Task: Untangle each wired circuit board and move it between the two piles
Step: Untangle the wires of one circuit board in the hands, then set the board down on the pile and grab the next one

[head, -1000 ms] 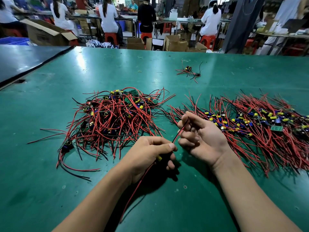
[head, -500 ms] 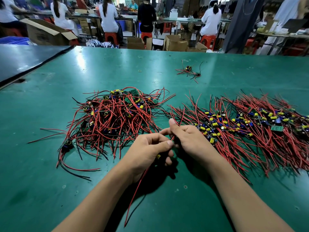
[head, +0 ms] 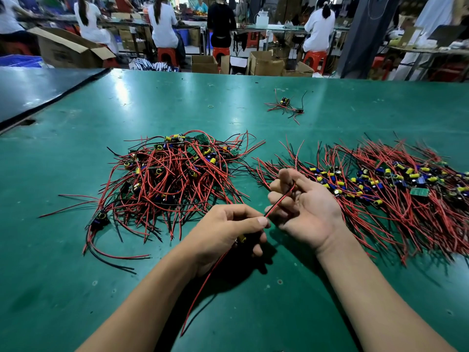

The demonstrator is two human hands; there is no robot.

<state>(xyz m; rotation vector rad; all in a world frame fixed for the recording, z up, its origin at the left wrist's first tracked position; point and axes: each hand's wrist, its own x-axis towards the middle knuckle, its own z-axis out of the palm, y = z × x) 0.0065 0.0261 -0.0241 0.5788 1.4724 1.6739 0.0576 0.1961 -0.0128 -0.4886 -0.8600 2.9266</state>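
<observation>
My left hand grips a small wired circuit board; only a yellow part of the board shows under the fingers. One red lead trails down toward me, and a red-and-black wire pair runs up from it into my right hand, which holds the pair between curled fingers, palm up. A tangled pile of boards with red and black wires lies to the left. A wider, combed-out pile lies to the right, just behind my right hand.
All of this sits on a green table. A small stray cluster of wired boards lies farther back. Beyond the far edge are cardboard boxes, red stools and seated people at benches. A dark table adjoins at the left.
My right hand has moved away from the left hand, up and to the right, turning palm up and drawing the wire pair out straight. The left hand has kept its place.
</observation>
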